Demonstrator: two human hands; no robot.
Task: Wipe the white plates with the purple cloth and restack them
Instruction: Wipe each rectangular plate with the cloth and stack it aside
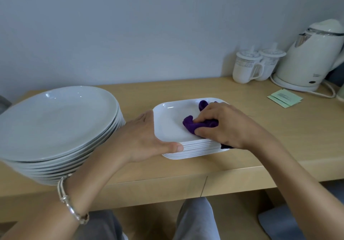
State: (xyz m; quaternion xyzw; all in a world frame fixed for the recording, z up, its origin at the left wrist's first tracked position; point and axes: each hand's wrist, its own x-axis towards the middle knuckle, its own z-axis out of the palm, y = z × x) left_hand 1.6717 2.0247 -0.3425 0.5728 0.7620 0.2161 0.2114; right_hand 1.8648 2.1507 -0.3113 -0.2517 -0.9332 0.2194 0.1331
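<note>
A stack of several white square plates sits at the middle of the wooden desk. My right hand grips the bunched purple cloth and presses it onto the top square plate, near its right side. My left hand holds the stack's left front corner, thumb along the front edges and fingers behind the left rim. A taller stack of several round white plates stands at the left, close to my left wrist.
At the back right stand a white electric kettle on its base and two lidded white mugs. Green paper sachets lie in front of the kettle. The desk's front edge runs just below the plates.
</note>
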